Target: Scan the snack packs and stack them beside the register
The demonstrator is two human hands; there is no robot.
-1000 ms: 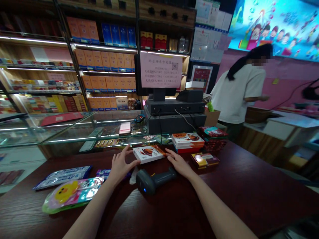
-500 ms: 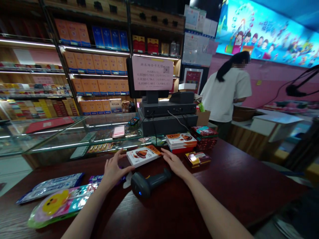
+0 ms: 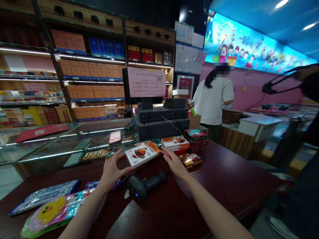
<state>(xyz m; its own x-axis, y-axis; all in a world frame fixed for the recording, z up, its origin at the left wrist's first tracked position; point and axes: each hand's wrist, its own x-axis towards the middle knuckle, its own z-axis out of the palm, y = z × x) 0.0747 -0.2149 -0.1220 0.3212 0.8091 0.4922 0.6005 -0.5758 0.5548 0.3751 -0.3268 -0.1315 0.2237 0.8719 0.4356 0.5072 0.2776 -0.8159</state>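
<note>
A white and orange box (image 3: pixel 142 153) is between my two hands, tilted a little. My left hand (image 3: pixel 113 169) has its thumb and fingers spread around the box's left end. The fingertips of my right hand (image 3: pixel 173 162) are at its right end. A dark grey barcode scanner (image 3: pixel 146 185) with a blue light lies just in front of the box. Left of my left hand are a blue and white packet (image 3: pixel 45 196), a colourful packet with a yellow duck (image 3: pixel 52 210) and a purple packet (image 3: pixel 91 184).
Behind my right hand are similar stacked boxes (image 3: pixel 175 142), red packets (image 3: pixel 196 139) and a yellow and brown packet (image 3: pixel 190 160). A monitor with a paper sign (image 3: pixel 146 82) stands on the glass counter (image 3: pixel 82 132). A person in white (image 3: pixel 211 96) stands behind.
The camera view has shifted, so the scene sits lower and further left. The box appears raised and tilted slightly more between my hands. The person has turned a little.
</note>
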